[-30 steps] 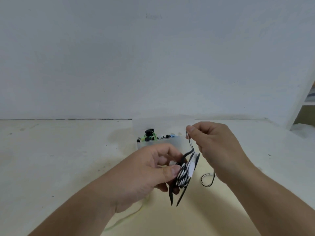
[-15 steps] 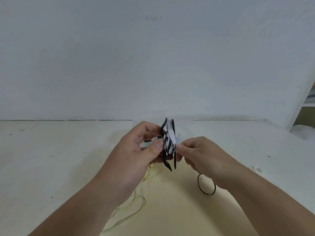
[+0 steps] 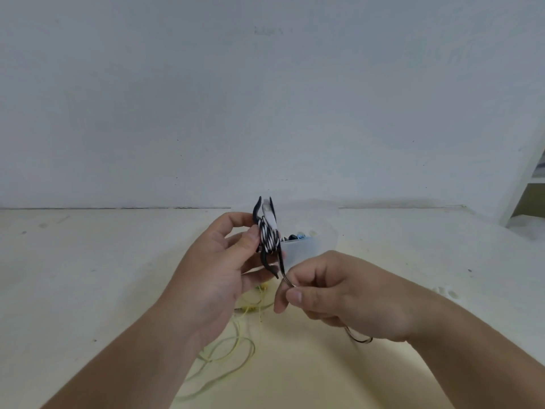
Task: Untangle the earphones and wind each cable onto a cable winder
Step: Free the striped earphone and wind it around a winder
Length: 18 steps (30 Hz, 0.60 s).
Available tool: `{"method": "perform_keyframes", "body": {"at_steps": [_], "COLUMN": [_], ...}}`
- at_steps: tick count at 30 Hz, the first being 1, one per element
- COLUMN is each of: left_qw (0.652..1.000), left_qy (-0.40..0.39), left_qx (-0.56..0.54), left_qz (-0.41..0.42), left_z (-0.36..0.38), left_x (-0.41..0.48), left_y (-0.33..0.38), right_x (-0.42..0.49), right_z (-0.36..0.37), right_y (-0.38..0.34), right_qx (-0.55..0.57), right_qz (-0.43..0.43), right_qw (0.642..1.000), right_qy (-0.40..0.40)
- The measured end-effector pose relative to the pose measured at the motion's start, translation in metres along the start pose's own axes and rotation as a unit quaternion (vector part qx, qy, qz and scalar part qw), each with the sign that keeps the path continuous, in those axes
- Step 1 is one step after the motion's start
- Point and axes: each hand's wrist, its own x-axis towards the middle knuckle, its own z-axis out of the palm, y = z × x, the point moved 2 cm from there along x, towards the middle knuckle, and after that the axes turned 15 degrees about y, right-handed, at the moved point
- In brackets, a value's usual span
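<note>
- Left hand [image 3: 215,278]: raised above the table [image 3: 88,276], palm turned inward; thumb and curled fingers pinch the cable winder [image 3: 269,219] at its middle.
- Cable winder: stands upright at the left hand's fingertips, edge-on to the viewer; dark curved prongs project above the thumb and below the fingers; a pale plate shows between the upper prongs.
- Striped cable [image 3: 267,240]: black and white; wound in several turns round the winder's waist, directly against the left thumb tip; one free strand leaves the lower side of the winder and runs down to the right hand.
- Right hand [image 3: 348,296]: lower than the left hand and just beside it; thumb and forefinger pressed together on the free strand, pinching it close below the winder's lower prongs; remaining fingers curled in under the palm.
- Dark cable loop [image 3: 361,339]: emerges beneath the heel of the right hand, near the wrist; whether it joins the pinched strand cannot be told.
- Yellow-green cable [image 3: 233,346]: lies loose on the table below the left hand and forearm, in open loops; neither hand touches it.
- Clear box [image 3: 306,250]: on the table beyond the right hand, just behind the winder; small dark and blue items show at its rim, too small to identify.
</note>
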Motion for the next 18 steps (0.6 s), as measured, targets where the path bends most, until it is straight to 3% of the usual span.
{"method": "perform_keyframes", "body": {"at_steps": [4,7,13,16,18], "left_qw": [0.988,0.951,0.932,0.951,0.961], "left_qy": [0.03,0.012,0.007,-0.036,-0.079], "left_qx": [0.109,0.235,0.293,0.252,0.221], "left_qz": [0.101,0.2,0.213,0.177,0.145], "left_z": [-0.002,-0.002,-0.002,0.001,0.005], "left_x": [0.001,-0.001,-0.005,-0.006,-0.01], "left_y": [-0.004,-0.004,-0.007,-0.006,-0.006], "right_x": [-0.003,-0.006,-0.013,-0.013,-0.012], "right_z": [-0.005,-0.01,-0.024,-0.03,-0.033], "right_y": [-0.009,-0.015,-0.026,-0.027,-0.026], "right_qx": [0.036,0.065,0.088,0.079,0.016], "right_qz": [-0.014,-0.027,-0.077,-0.081,-0.076], "right_qw": [0.999,0.997,0.98,0.961,0.946], "right_qy": [0.007,0.035,0.162,0.252,0.313]}}
